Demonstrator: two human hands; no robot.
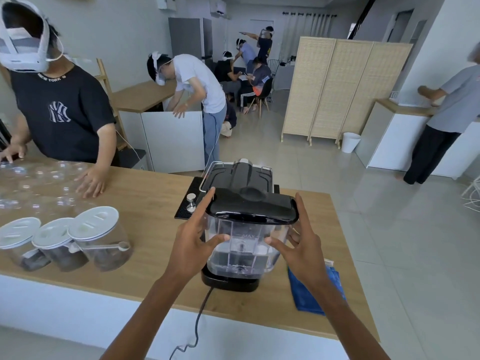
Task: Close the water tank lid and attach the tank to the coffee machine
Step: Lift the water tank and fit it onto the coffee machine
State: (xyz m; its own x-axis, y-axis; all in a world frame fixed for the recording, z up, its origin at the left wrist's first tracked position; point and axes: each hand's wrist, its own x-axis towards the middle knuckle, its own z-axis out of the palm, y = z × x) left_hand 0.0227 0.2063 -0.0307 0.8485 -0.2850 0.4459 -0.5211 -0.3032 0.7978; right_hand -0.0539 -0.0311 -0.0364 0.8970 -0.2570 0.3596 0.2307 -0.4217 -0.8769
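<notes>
right now the clear water tank (242, 245) stands at the back of the black coffee machine (237, 178), on the near side facing the person, its foot on the machine's black base. the tank's black lid (252, 205) lies flat over its top, closed as far as the view shows. a "max" mark shows on the clear wall.

the left hand (193, 237) sits against the tank's left side, fingers spread, forefinger up along the lid's left edge and thumb on the front wall. the right hand (302, 242) mirrors it on the right side, fingers spread, forefinger raised by the lid's right corner, thumb touching the front wall. whether either hand grips firmly cannot be told.

the machine stands on a wooden counter (145, 211). a black power cord (200, 313) runs from its base over the near edge. a blue cloth (309, 294) lies just right of the base, partly under the right forearm. three clear jars with white lids (62, 242) stand well to the left, and a metal tamper (191, 202) rests on a black mat (184, 203) beside the machine.
</notes>
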